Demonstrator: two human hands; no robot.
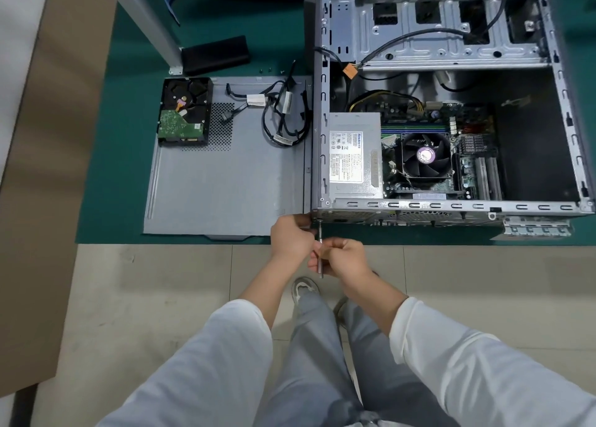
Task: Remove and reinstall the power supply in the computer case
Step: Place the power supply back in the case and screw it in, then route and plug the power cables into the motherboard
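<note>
The power supply [353,155] sits inside the computer case [451,104], tucked into the case's rear corner nearest the front edge of the worktop [129,168], its label facing up at me. The case lies on its side with the open face upward so I can see straight in, and its rear panel hangs just at the worktop's front edge, which lets me reach the back screws from where I stand.

I hold a screwdriver [320,249] upright against that rear panel, its tip at the corner right behind the power supply. My right hand [342,259] has its fingers curled round the handle to turn it; my left hand [292,238] pinches the shaft near the tip, I judge to keep the bit seated on a mounting screw. Whether the screw is going in or coming out I cannot tell.

The side panel [225,184] lies flat on the worktop just left of the case, serving as a tray: the hard drive [183,114] rests on its far-left corner and a bundle of cables [280,110] near its far-right edge, out of my way. A few loose screws [269,70] stand beyond it, towards the back, beside a black box [214,54].
</note>
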